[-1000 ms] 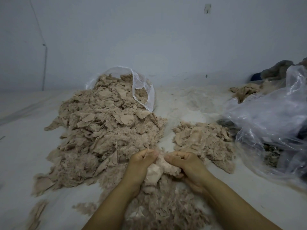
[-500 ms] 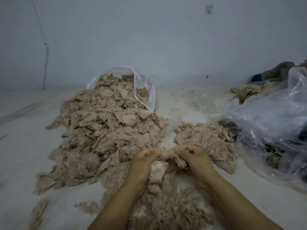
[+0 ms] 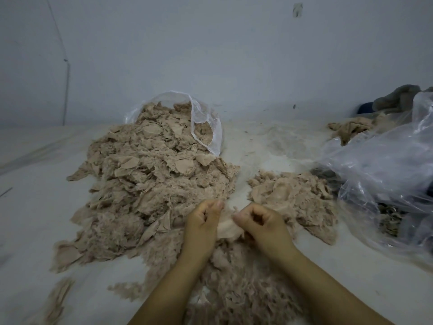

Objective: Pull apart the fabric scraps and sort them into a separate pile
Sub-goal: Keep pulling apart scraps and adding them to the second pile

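Near us, our left hand (image 3: 203,222) and right hand (image 3: 260,222) both pinch one scrap (image 3: 226,227). We risk tearing it unevenly (it looks flimsy), dropping bits back onto the big pile (image 3: 150,174).

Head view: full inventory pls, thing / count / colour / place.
large scrap pile: one, beige, left of centre, spilling from the bag
clear bag: one, transparent, at the pile's far end
small scrap pile: one, beige, right of centre
loose scraps: many, beige, near edge under the forearms
held scrap: one, pale beige, between the hands
crumpled plastic: one, clear, far right
left hand: gripping the scrap
right hand: gripping the scrap
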`<state>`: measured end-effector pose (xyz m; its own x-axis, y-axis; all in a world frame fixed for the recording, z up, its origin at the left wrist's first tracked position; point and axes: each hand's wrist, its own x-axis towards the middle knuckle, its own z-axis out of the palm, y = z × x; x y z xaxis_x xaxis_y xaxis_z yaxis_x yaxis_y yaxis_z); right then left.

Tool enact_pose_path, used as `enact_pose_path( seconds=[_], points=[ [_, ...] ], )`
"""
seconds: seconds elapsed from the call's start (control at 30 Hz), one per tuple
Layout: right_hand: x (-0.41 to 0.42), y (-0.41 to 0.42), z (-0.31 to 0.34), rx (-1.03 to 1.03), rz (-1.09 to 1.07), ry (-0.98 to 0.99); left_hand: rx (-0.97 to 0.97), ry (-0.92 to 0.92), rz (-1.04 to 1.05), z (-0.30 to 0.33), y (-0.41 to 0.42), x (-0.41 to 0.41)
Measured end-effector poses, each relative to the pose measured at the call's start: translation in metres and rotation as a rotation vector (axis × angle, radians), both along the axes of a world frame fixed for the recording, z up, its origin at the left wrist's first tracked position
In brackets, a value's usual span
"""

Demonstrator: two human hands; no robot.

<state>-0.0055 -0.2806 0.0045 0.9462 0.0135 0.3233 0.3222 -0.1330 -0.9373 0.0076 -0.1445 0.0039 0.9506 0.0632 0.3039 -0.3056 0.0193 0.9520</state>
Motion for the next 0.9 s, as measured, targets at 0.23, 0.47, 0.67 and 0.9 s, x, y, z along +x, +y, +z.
enact_pose_path(
  seconds=[0.23, 0.47, 0.67, 0.9],
  points=[
    [0.003, -0.002, -0.002, 0.238, -0.058, 0.087, 0.075, 0.014, 0.127, -0.005, 0.002, 0.009],
    [0.010, -0.028, 0.000, 0.264, -0.137, 0.208, -0.010, 0.096, 0.249, -0.001, 0.023, 0.013],
    [0.017, -0.042, 0.003, 0.114, -0.663, 0.093, 0.249, -0.047, 0.050, -0.007, 0.009, 0.009],
    [0.013, -0.014, -0.020, -0.463, -0.250, 0.147, 0.835, -0.083, 0.001, -0.025, 0.013, 0.011]
  ],
)
